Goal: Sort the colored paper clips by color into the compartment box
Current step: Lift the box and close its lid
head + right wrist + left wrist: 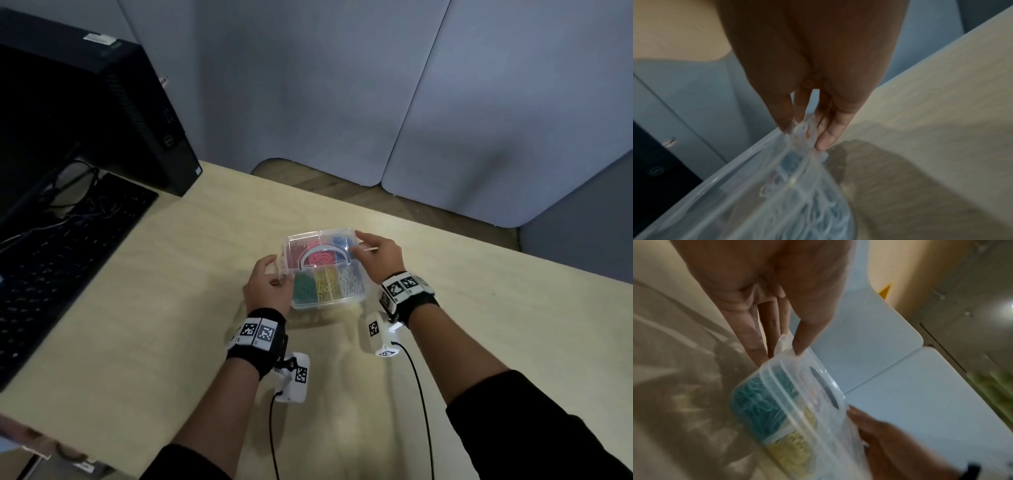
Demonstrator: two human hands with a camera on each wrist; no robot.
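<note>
Head view: I see the compartment box (325,270) on the table (479,325), directly ahead of both hands, lid on, handle folded flat.
Box contents: paper clips (305,289) already grouped by colour (green, yellow and white in the near row; red and blue in the far row).
Left hand (267,287): thumb and fingers curled around the clasp at the box's left end; the left wrist view shows the thumb tip on the lid edge.
Right hand (376,253): fingers pinching the clasp (807,129) at the box's far right corner.
Key relation: the box's long axis runs left to right between my hands, one hand at each end, both equally near. I judge either end can be worked without repositioning.
Step in hand: I judge this to be latching or unlatching the lid; which one cannot be told.
Surroundings: computer tower (102,102) and keyboard (68,257) sit well apart to the left.
</note>
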